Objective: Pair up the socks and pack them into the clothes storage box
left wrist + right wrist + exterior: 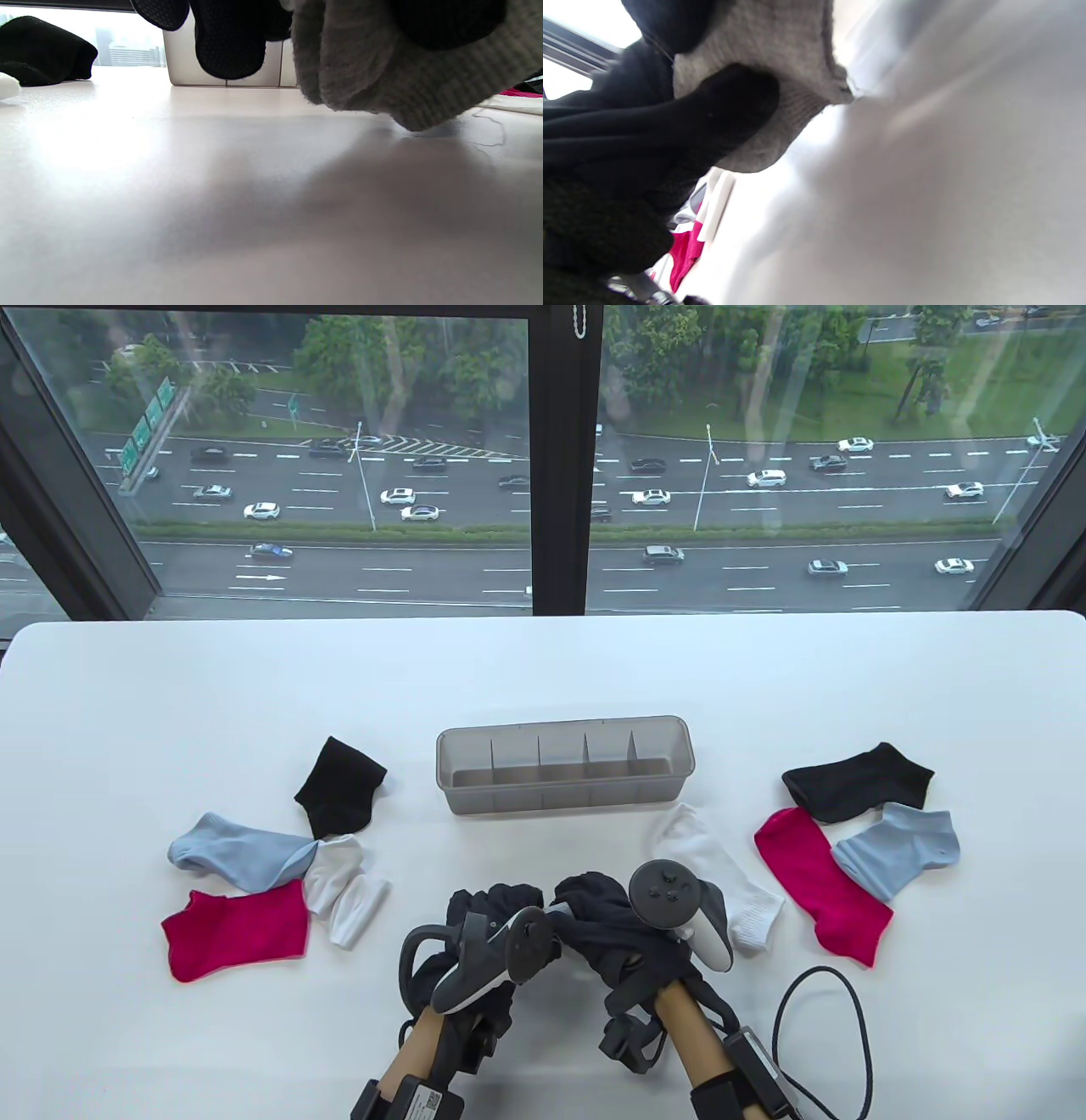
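White surface [543, 678] carries everything, with the grey clothes storage box [566, 764] near its middle, long axis running left to right and its row of compartments showing nothing inside. Loose socks lie in two clusters: toward the left edge a black sock [339, 786], a light blue sock [237, 854], a white sock [346, 891] and a magenta sock [236, 934], touching or overlapping; toward the right edge a second black sock [857, 783], a second magenta sock [819, 884] and a second light blue sock [898, 847], with a second white sock [721, 869] just beside the right hand [632, 937]. Near the front edge, between the box and the person, the left hand [488, 933] and the right hand meet on a grey sock [382, 76]; both wrist views show gloved fingers [729, 101] curled round its ribbed knit, so each grip is clenched on it. The sock hangs bunched just above the surface, its lowest fold close to touching, and its long axis cannot be told from that crumple. By the look of the knit it is light, soft and limp, likely to sag and fold wherever unsupported, neither slippery nor fragile. Taking it at cuff and toe would probably stretch it flat enough to lay against a mate, though no second grey sock can be made out.
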The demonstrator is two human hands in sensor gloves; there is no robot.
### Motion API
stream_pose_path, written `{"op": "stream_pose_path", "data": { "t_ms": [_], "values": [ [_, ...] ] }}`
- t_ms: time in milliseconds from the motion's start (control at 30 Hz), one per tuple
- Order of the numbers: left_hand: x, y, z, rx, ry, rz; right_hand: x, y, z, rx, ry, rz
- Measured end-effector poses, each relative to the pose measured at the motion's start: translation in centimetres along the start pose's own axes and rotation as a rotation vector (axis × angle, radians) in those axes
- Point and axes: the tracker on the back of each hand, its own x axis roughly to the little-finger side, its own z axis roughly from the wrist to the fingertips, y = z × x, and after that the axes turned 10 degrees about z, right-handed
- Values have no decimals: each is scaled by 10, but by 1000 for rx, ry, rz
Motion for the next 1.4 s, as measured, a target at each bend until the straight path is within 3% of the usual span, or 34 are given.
{"op": "stream_pose_path", "data": {
  "t_ms": [100,200,300,500,667,767,833,900,1267,1333,1400],
  "values": [
    [2,3,-1,-88,-12,-45,-2,1,-1,15,6,14],
    [4,2,-1,-49,-53,-60,-6,1,-2,28,-62,-86],
    [1,-1,-1,11,-74,-16,-7,1,0,24,-46,-86],
    [1,-2,-2,-41,-34,9,-6,3,1,-27,-49,-4],
    [1,3,-5,-132,-27,-9,-3,-2,1,20,-37,26],
    [-2,4,-4,-105,-31,21,-3,1,-1,26,-46,31],
    [1,1,-3,-67,-52,-20,-6,2,-1,-29,-75,-29],
    [3,-1,-3,-29,-55,-30,-7,2,-2,26,-81,-46],
    [-3,6,-5,-103,-49,-32,1,-4,-2,69,-24,35],
    [-5,6,-5,-130,-52,10,0,-3,-4,62,-54,41],
    [-2,4,-5,-93,-66,-17,-3,-3,-5,21,-99,25]
  ]
}}
